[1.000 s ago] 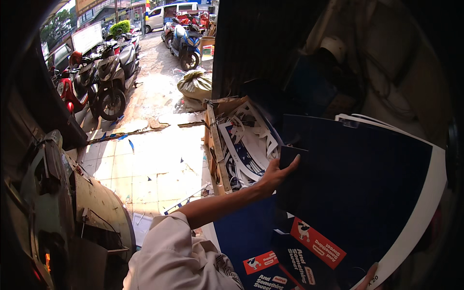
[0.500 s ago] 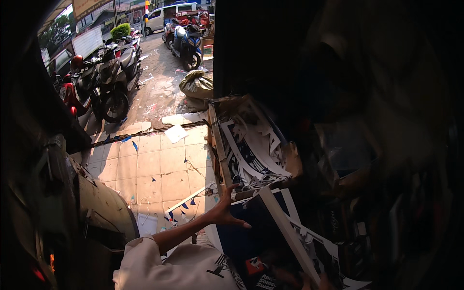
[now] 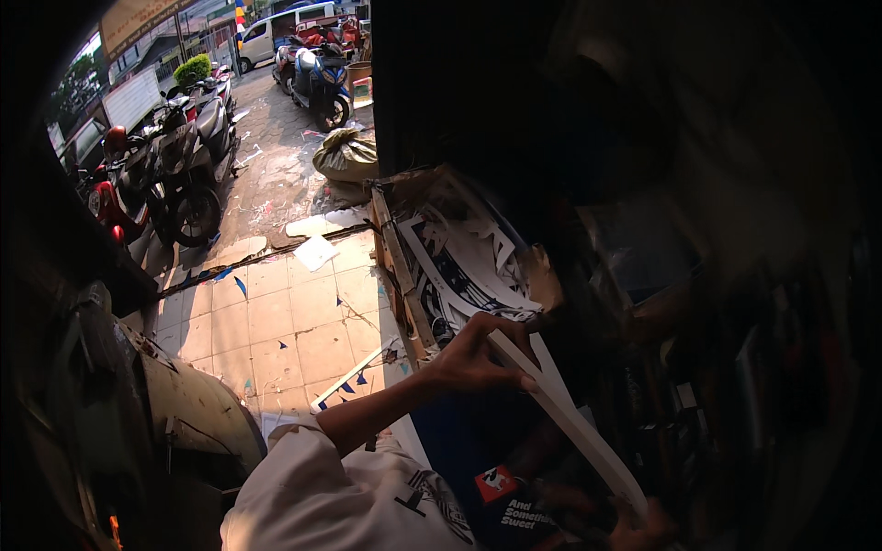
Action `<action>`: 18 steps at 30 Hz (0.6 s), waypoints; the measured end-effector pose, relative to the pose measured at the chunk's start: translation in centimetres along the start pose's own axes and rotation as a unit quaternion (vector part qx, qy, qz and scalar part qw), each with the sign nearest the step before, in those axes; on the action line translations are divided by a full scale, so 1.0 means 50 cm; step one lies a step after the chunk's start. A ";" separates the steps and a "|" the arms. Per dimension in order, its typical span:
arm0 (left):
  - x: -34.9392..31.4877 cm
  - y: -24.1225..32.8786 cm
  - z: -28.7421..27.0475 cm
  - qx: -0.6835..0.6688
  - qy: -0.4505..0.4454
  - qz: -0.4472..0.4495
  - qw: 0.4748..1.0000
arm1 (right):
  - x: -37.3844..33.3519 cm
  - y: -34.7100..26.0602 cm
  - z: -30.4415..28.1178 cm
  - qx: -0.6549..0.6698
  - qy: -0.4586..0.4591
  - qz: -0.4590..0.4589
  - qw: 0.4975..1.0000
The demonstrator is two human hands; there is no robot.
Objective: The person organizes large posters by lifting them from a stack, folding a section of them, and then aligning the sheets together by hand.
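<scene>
A thick stack of printed sheets [image 3: 568, 421] stands out by its long pale edge, which runs slantwise and bows slightly. Its face looks dark blue, with a red patch and white print near my body. My left hand [image 3: 482, 356] is closed on the far end of the stack, thumb on the near side and fingers bent over the edge. Down at the near end, my right hand [image 3: 638, 525] grips the stack's lower corner; it is dim and partly blurred. Behind my left hand is a worn box [image 3: 390, 248] full of white and dark paper offcuts [image 3: 469, 266].
Dark clutter fills the right side. At the left stands a rounded beige object [image 3: 197, 395]. Paper scraps and a white sheet [image 3: 315, 253] lie on the tiled floor [image 3: 266, 312]. Outside are a tied sack [image 3: 346, 158], parked motorbikes [image 3: 184, 156] and a van [image 3: 276, 37].
My left hand has gone from spread open above the stack to closed on its far end. The stack's edge now bows, and my right hand has shifted rightward with its near end.
</scene>
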State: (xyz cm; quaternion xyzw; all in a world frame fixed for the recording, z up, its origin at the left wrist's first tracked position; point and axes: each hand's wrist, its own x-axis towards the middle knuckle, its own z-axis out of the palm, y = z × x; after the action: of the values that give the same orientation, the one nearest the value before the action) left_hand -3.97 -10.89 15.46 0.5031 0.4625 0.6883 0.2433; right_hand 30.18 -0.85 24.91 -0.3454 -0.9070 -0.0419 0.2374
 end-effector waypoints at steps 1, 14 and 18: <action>0.017 0.008 -0.001 -0.011 -0.014 0.030 0.999 | -0.008 0.000 -0.026 0.004 0.010 -0.018 1.000; -0.126 -0.113 -0.066 -0.007 0.007 -0.074 0.997 | -0.022 -0.042 0.013 0.015 -0.273 0.126 0.954; -0.130 -0.115 -0.067 0.017 0.002 -0.068 0.998 | 0.081 -0.170 0.071 0.165 -0.149 -0.061 0.973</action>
State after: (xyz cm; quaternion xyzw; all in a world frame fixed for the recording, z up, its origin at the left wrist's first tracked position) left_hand -5.36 -14.82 7.14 0.4735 0.5077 0.6630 0.2801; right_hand 20.65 -3.98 24.40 -0.2480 -0.9459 0.1457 0.1503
